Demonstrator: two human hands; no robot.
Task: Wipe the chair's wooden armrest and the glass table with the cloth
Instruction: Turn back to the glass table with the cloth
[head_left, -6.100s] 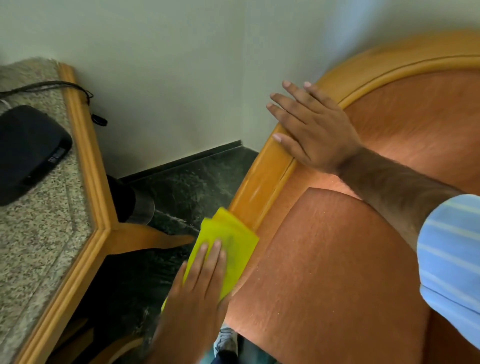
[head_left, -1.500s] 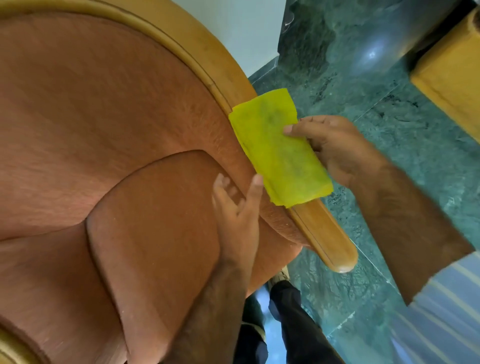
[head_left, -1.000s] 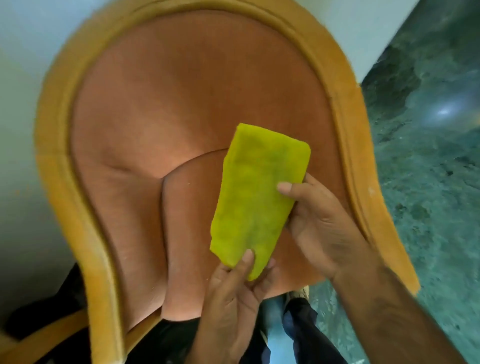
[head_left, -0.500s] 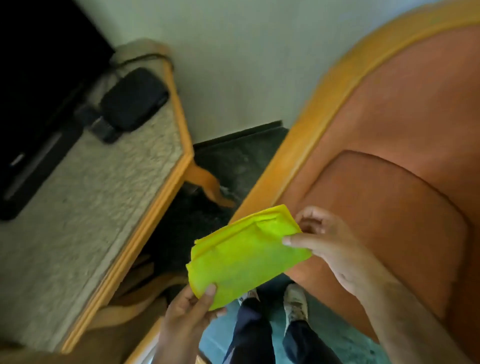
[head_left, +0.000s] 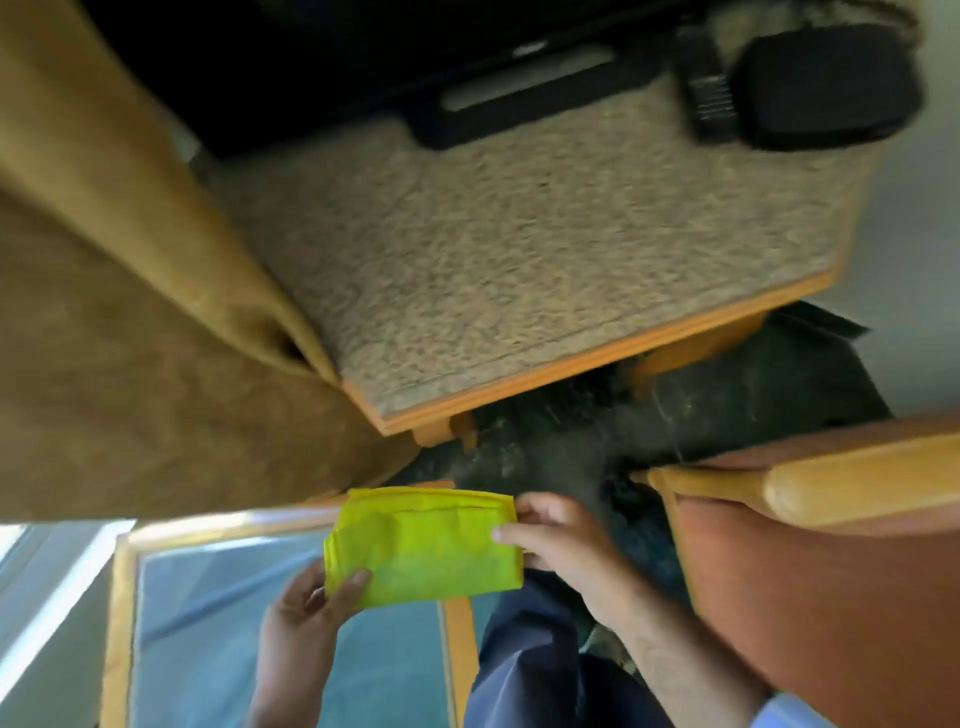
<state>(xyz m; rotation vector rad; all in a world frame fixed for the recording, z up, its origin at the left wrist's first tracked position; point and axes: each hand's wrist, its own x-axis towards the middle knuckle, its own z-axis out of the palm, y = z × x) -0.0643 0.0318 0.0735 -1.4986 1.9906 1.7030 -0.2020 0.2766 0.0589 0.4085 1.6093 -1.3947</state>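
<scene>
**Cloth lifted off the chair, now over the glass**

Cloth (head_left: 423, 548), folded and yellow-green, has left the armrest (head_left: 852, 486) it lay on a moment ago and hangs in the air above the glass worktop (head_left: 218, 623). Left hand (head_left: 306, 608) pinches its lower-left corner in its fingers; right hand (head_left: 558, 540) pinches the right edge. Armrest wiping looks finished; the glass likely comes next.

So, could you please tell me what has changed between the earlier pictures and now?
The cloth has left the armrest: first pressed there by one hand, it is now held off the chair by both the left hand and right hand, above the glass table. It stays folded.
</scene>
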